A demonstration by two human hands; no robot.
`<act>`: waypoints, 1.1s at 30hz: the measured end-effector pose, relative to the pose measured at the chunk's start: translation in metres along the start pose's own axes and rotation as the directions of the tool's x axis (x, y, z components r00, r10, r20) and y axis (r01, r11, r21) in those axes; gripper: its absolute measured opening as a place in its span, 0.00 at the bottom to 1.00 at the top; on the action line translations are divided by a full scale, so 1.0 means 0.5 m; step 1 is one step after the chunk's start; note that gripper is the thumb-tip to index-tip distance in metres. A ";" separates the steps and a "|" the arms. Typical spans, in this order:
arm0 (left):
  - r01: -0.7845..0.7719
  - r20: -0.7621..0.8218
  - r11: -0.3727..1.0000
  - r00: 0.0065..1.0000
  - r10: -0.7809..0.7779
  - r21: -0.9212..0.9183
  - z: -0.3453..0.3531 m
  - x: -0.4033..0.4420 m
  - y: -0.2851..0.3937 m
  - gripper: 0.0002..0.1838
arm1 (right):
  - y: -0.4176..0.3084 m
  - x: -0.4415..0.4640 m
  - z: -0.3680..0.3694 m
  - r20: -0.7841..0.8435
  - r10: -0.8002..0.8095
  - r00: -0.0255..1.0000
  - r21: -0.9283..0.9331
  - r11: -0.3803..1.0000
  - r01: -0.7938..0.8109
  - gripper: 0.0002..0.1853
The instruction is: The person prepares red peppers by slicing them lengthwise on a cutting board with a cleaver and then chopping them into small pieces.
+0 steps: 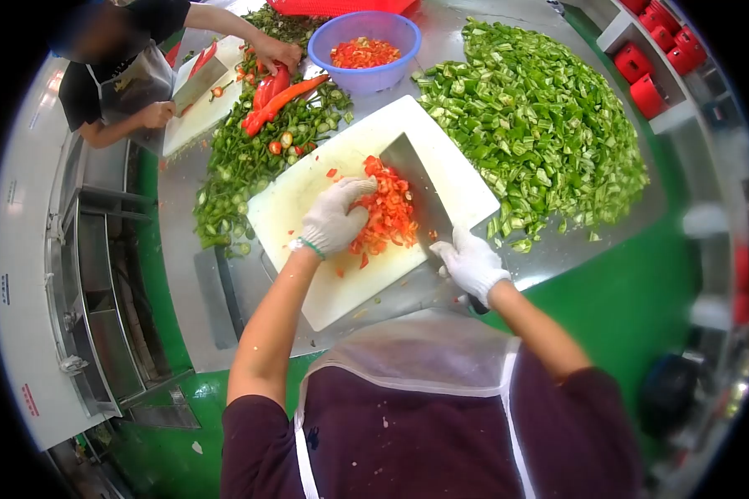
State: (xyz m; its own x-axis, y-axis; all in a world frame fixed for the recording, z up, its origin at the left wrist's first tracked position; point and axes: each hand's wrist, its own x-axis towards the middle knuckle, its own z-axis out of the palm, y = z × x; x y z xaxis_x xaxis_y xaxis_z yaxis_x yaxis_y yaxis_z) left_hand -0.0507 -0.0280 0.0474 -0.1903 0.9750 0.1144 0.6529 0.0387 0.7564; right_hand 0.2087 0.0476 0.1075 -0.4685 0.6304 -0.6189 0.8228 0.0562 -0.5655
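Landmark: my cutting board [295, 195], white, set at a slant on the metal surface [183, 320].

Item: chopped red pepper [389, 218], heaped on the board, with loose bits around it.

Item: my left hand [334, 220], gloved, at the heap's left edge. Grip partly spread, fingers bent, thumb apart, seemingly to keep the pieces together.

Item: my right hand [474, 264], gloved, just off the board's right edge. Grip closed round the handle of a cleaver [420, 179]; its broad blade stands along the heap's right side, apparently as a wall against the pieces.

Item: blue bowl [364, 71], beyond the board, holding more cut red pepper, probably kept close for short reach.

Item: cut green peppers [541, 133], piled right of the board; green trimmings [220, 195], left, seemingly kept separate.

Item: co-worker [133, 87], beyond the board to the left, knife in hand.
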 end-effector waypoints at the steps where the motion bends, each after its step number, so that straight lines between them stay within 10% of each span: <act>1: -0.028 -0.021 1.000 0.999 0.028 -0.007 -0.017 -0.008 -0.003 0.22 | 0.010 0.005 -0.001 -0.053 -0.056 0.997 -0.106 0.993 0.051 0.21; 4: 0.122 -0.046 0.973 0.990 -0.134 -0.197 -0.039 -0.017 -0.029 0.20 | 0.023 0.013 -0.012 -0.180 -0.240 0.954 -0.349 0.922 0.166 0.20; 8: 0.098 -0.141 0.937 0.978 -0.153 -0.335 -0.051 -0.006 -0.093 0.20 | 0.047 0.034 -0.030 -0.068 0.070 0.995 0.415 0.909 -0.036 0.12; 12: 0.076 -0.183 0.974 0.976 -0.117 -0.215 -0.037 0.041 -0.118 0.19 | 0.116 0.037 -0.031 0.064 0.088 0.994 0.728 0.677 -0.106 0.15; 28: -0.189 0.309 0.843 0.951 0.029 0.503 -0.038 -0.020 0.001 0.14 | 0.144 0.007 -0.007 0.031 0.125 0.992 0.678 0.726 -0.113 0.17; 33: 0.028 -0.052 0.948 0.999 -0.012 0.317 -0.028 -0.058 -0.002 0.12 | 0.124 0.003 -0.001 0.025 0.059 0.998 0.675 0.735 -0.060 0.19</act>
State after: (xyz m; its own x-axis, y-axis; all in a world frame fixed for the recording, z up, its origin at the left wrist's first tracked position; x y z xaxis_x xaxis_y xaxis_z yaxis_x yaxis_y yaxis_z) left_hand -0.0562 -0.0595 0.0524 -0.2360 0.9619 0.1383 0.8458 0.1332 0.5165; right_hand 0.2590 0.0523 0.0717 -0.4271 0.6130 -0.6647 0.4159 -0.5195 -0.7464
